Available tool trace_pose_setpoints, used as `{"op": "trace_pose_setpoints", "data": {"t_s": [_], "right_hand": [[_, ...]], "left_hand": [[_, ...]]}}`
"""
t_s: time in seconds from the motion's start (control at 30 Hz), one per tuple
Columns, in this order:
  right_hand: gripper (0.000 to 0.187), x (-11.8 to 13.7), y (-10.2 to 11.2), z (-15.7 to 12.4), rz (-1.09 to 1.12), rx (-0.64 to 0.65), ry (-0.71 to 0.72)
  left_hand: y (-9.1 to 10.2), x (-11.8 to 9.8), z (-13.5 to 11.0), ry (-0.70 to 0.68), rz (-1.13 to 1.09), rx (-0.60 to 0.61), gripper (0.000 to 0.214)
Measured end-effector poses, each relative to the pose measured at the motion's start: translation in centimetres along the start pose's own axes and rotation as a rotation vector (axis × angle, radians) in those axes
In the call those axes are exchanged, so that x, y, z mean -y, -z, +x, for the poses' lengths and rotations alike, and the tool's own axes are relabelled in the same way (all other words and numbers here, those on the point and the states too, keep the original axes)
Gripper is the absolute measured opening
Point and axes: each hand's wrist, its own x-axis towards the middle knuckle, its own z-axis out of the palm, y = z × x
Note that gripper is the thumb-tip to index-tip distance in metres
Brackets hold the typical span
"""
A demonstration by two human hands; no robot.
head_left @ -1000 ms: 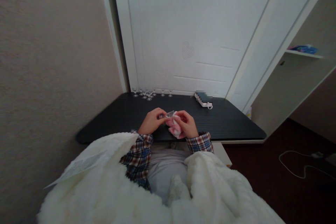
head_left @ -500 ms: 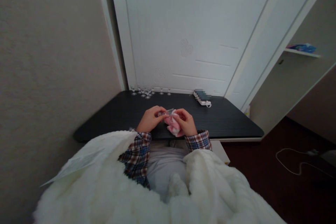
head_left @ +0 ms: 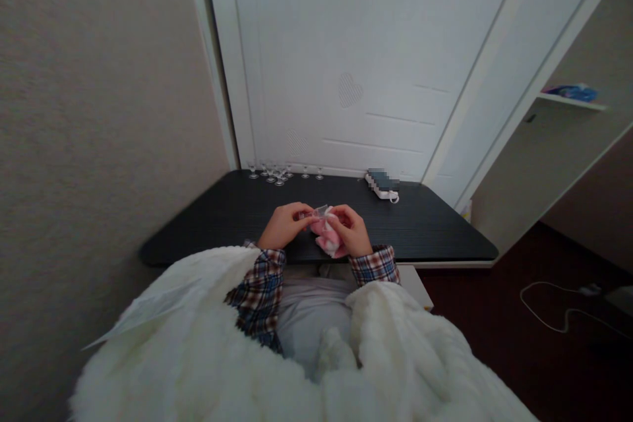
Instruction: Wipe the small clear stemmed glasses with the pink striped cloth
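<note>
Close together over the near part of the dark tabletop, my two hands work on a small clear glass [head_left: 321, 210] and a pink-and-white cloth [head_left: 328, 240]. My left hand [head_left: 289, 222] pinches the glass, which lies sideways; its shape is partly hidden by my fingers. Closed on the cloth, my right hand [head_left: 351, 227] presses it against the glass's right end. The loose part of the cloth hangs down between the hands.
Several small stemmed glasses [head_left: 279, 179] stand at the back left of the black table [head_left: 208, 224]. A dark-and-white device [head_left: 380, 182], partly pixelated, lies at the back right. A white panel [head_left: 306, 46] rises behind. A white cable [head_left: 541, 323] lies on the floor at right.
Both hands stay nearly in place, with the glass and cloth between them. The glass's visible end has turned slightly; the view has shifted a little.
</note>
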Motion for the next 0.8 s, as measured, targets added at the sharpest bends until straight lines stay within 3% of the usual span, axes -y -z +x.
{"op": "trace_pose_setpoints", "data": {"t_s": [0.57,0.8], "right_hand": [[0.019,-0.07,0.01,0.03,0.021,-0.006,-0.013],[0.019,-0.29,-0.09,-0.03,0.049,-0.004,-0.020]], "left_hand": [[0.25,-0.74,-0.16,0.032,-0.045,0.081,0.035],[0.07,-0.65,-0.10,0.015,0.028,0.014,0.035]]}}
